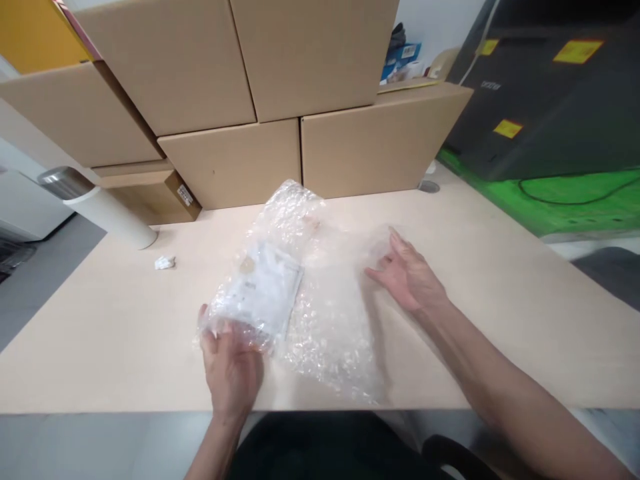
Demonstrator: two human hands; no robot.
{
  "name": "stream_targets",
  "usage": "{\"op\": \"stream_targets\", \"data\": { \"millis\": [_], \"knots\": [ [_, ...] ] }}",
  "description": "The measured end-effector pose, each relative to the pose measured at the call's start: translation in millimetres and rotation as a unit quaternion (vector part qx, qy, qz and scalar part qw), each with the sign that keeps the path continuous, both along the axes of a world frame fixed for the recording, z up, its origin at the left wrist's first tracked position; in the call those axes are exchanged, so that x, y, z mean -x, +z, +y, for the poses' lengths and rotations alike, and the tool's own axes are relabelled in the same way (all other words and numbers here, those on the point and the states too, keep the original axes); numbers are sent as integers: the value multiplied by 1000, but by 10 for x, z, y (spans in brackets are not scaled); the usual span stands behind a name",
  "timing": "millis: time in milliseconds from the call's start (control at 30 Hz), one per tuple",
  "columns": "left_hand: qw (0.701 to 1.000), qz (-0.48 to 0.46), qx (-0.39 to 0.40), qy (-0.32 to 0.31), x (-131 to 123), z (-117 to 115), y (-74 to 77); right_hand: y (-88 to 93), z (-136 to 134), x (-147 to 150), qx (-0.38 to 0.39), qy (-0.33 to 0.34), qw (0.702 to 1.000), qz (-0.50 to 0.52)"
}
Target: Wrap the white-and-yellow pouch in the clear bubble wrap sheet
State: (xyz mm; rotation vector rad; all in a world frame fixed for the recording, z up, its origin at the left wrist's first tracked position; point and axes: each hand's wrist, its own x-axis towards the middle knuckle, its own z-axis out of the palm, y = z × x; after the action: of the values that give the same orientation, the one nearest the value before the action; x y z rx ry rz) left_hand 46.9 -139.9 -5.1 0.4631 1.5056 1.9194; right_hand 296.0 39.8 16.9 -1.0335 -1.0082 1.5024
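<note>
Our left grip point(231, 367) clasps bubble wrap point(327, 333); the white packet point(265, 287) lies just beyond, long axis slanting away rightward, farther from our spread right grip point(407, 273).

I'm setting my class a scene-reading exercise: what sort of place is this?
Probably a workroom or packing area: a stack of brown cardboard boxes stands on a pale, flat-topped table, with clear plastic bubble wrap in front.

Between the two grips point(231, 367) point(411, 277), one white packet point(265, 287) and one bubble-wrap sheet point(330, 320) were counted; beyond them, five large cartons point(230, 167), one bottle point(107, 213) and three yellow labels point(577, 51).
</note>
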Motion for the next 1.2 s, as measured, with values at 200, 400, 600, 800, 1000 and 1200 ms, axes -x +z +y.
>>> {"op": "stream_targets", "data": {
  "millis": [200, 400, 600, 800, 1000, 1200],
  "knots": [
    [834, 537, 125, -17, 120, -128, -100, 87, -125, 167, 146, 41, 984, 95],
    [664, 718, 157, -136, 202, -13, -127, 102, -112, 154, 81, -2, 995, 50],
    [777, 620, 83, -69, 275, 7, 59, 215, 32, 3, 5, -120, 992, 32],
    [941, 324, 37, 93, 610, -56, 282, 194, 261, -337, -100, -197, 974, -53],
    [850, 454, 253, 85, 924, -182, 63, -111, 528, -714, -138, -148, 938, -281],
    [796, 571, 201, 10, 559, -189, 142, 130, 243, -540, -237, -199, 827, -470]
  ]
}}
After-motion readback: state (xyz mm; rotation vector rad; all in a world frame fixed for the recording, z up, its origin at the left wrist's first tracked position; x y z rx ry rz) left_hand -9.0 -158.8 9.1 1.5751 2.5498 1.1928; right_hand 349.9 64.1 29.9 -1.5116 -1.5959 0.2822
